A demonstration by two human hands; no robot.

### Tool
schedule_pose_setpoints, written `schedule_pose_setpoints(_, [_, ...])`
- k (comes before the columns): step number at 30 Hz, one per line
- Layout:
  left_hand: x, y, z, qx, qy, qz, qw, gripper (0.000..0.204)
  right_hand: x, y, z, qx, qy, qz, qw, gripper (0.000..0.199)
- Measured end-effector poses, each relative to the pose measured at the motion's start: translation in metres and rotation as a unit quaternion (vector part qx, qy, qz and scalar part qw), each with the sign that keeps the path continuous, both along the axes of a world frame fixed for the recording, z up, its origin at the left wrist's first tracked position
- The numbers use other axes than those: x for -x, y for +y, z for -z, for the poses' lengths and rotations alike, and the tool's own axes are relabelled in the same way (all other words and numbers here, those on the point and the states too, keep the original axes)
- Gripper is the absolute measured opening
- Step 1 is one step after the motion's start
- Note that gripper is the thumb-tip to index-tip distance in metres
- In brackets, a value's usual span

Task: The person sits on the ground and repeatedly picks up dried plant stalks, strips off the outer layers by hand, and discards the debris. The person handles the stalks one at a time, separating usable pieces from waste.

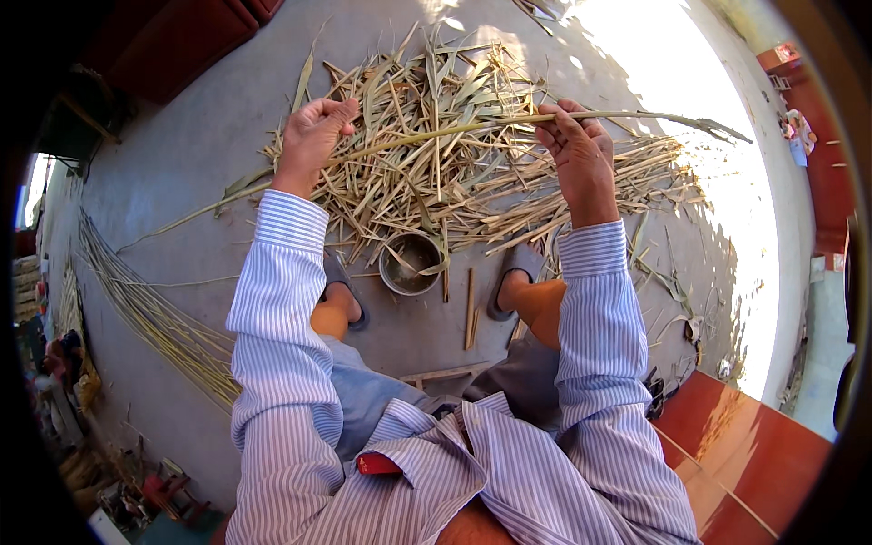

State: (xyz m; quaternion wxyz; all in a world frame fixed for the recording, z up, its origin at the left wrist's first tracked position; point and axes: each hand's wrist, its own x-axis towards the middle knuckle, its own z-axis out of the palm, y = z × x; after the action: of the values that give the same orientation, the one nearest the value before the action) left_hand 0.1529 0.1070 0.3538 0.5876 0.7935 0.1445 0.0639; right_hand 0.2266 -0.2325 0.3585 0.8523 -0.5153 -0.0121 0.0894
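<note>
One long bamboo stalk (pixel 454 127), spanning left to right: left hand (pixel 312 136) fisted around it, right hand (pixel 577 145) fingers curled over it.

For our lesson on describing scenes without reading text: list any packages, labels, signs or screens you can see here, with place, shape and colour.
No clear packages, labels, signs or screens are in view.
Small red flat thing: on the person's lap by the striped shirt, rounded oblong; whether it is a package cannot be told.
Small colourful things: far right by the red wall, too small to identify.
</note>
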Motion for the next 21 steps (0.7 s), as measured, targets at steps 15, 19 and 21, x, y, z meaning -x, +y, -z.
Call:
schedule_pose_setpoints(15, [-0.002,-0.071,-0.036,-0.400,-0.228,0.166,0.872,0.020,0.012,0.035,-0.002,-0.027,0.028,-0.030,0.999,0.018])
schedule_pose_setpoints(19, [0.004,-0.046,-0.036,-0.358,-0.140,0.170,0.907,0.017,-0.006,0.002,-0.007,0.009,0.063,-0.010,0.998,0.021])
schedule_pose_setpoints(21, [0.013,-0.037,-0.035,-0.341,-0.065,0.176,0.921,0.017,-0.001,0.006,-0.009,0.017,0.071,-0.032,0.997,0.025])
